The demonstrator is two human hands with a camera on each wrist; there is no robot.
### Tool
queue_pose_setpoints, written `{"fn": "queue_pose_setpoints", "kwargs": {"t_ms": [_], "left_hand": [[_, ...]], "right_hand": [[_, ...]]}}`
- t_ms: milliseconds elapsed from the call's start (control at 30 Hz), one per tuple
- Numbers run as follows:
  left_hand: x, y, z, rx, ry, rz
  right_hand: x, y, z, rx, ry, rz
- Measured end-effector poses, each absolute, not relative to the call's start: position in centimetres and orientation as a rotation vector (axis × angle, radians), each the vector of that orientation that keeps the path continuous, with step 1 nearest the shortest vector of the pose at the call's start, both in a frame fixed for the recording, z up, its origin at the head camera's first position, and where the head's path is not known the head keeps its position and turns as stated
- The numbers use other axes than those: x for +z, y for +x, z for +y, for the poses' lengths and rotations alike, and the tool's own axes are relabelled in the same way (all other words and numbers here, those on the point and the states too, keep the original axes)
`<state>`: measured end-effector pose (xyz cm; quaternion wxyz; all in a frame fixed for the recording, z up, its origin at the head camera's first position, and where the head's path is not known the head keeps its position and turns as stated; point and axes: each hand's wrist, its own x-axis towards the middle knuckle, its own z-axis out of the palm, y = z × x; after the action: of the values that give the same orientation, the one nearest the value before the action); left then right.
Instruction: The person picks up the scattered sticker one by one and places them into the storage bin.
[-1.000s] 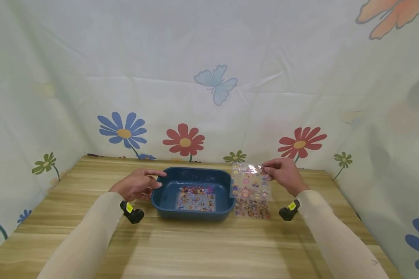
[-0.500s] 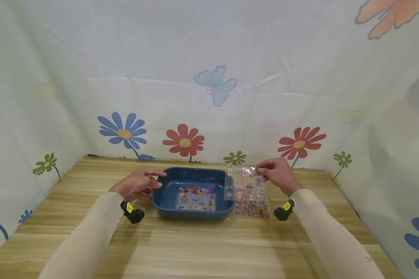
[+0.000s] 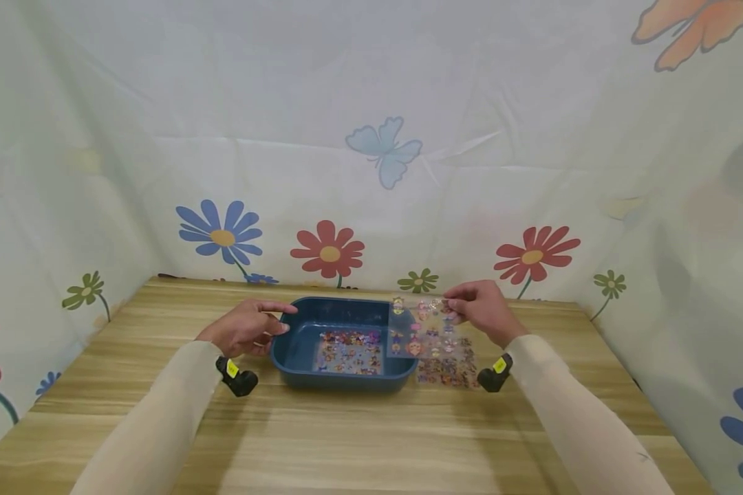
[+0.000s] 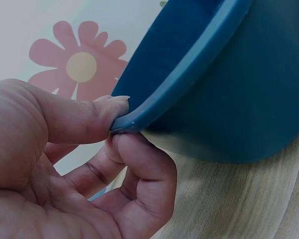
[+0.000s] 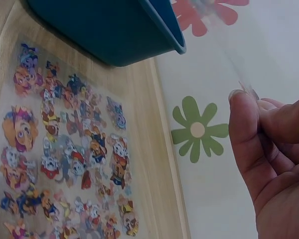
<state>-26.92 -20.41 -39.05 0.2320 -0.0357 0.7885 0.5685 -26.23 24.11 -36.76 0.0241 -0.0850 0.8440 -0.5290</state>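
Note:
A dark blue plastic basin (image 3: 345, 382) stands on the wooden table. My left hand (image 3: 244, 328) pinches its left rim between thumb and curled fingers, as the left wrist view shows close up. Between thumb and fingers, my right hand (image 3: 484, 311) pinches the upper right corner of a clear sticker sheet (image 3: 416, 328) with cartoon figures. That sheet hangs over the basin's right rim, overlapping it in the head view. Inside the basin lie more sticker sheets (image 3: 349, 354). Another clear sheet of cartoon stickers (image 5: 70, 149) lies flat on the table right of the basin, partly behind the held one.
The wooden table (image 3: 347, 440) reaches back to a white cloth backdrop (image 3: 272, 179) printed with flowers and butterflies. A black wrist camera (image 3: 237, 378) sits on the left wrist and another wrist camera (image 3: 494, 375) on the right.
My right hand has moved left with the sticker sheet, bringing it from beside the basin to over its right rim. The left hand has stayed at the left rim.

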Motion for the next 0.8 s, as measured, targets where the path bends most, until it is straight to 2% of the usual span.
{"fn": "queue_pose_setpoints", "kwargs": {"t_ms": [800], "left_hand": [[-39.0,-26.8,-20.3,1.565,-0.101,2.178]], "right_hand": [[-36.7,-26.6,21.2,-1.671,-0.315,2.563]]}}
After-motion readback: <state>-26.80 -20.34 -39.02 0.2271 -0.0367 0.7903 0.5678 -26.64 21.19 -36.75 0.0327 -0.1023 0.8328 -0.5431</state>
